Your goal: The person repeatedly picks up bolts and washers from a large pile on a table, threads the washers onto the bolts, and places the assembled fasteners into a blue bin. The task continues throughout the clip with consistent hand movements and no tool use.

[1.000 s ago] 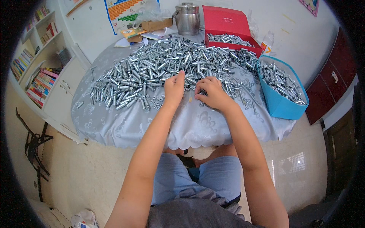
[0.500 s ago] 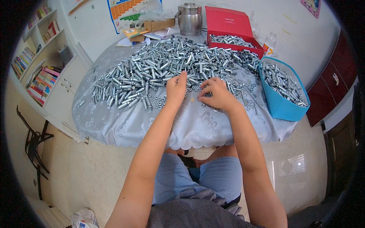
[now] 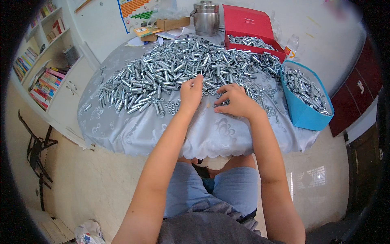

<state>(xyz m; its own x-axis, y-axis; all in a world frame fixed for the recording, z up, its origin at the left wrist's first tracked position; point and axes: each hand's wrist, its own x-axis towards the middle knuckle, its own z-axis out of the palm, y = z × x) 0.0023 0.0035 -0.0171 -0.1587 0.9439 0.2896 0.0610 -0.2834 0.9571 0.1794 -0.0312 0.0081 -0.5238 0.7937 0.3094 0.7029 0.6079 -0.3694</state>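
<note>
A wide heap of silvery metal sleeve anchors covers the far half of the cloth-covered table. My left hand is closed at the heap's near edge, thumb on top; whatever its fingers hold is hidden. To its right, my right hand curls low over small parts on the cloth, with thumb and forefinger apart. Small metal nuts lie loose by my left wrist. More nuts and washers are scattered to the right of my right hand, together with a few thin rods.
A blue fabric bin full of anchors stands at the table's right edge. Behind it are an open red box holding more, and a plastic bottle. A steel pot and a small cardboard box sit at the back.
The whole view has shifted slightly. My right hand's thumb and forefinger look a little further apart over the nuts. My left hand stays closed in nearly the same place.
</note>
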